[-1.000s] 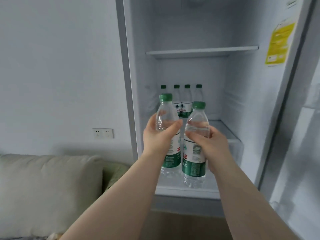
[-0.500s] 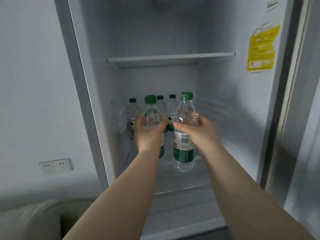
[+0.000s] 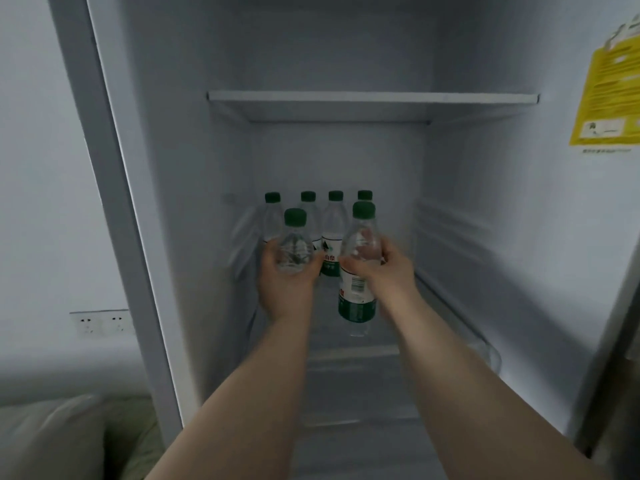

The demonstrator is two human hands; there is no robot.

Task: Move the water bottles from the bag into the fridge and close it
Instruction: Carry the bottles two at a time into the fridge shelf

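Over the last second both arms had pushed forward, carrying the two bottles from in front of the fridge opening to well inside it, above the lower shelf [image 3: 349, 351]. The couch and wall socket that had filled the left of the view had slid off to the edge as the person leaned in.

The left hand [image 3: 289, 285] was wrapped around the shoulder of the left bottle [image 3: 294, 247], its grip pinching the clear upper part with the green cap free above; the lower half of that bottle was hidden behind the hand. The right hand [image 3: 389, 271] held the right bottle [image 3: 358, 271] the same way, fingers closed around its upper body, the green label and base hanging in plain view below. Both bottles were upright, the right one tilted slightly.

Behind them a row of four bottles [image 3: 334, 233] stood along the back edge of the shelf, near the rear wall. The held pair sat just in front of that row, the left one nearer the shelf's left edge. Whether the base of the right bottle touched the shelf could not be told, though it looked slightly raised.

By my reading, this was the setting-down step: the pair would form a second row, then both grips would have to let go. The upper shelf [image 3: 372, 98] carried nothing visible. The door was open, so closing was not yet done, and the bag was out of view
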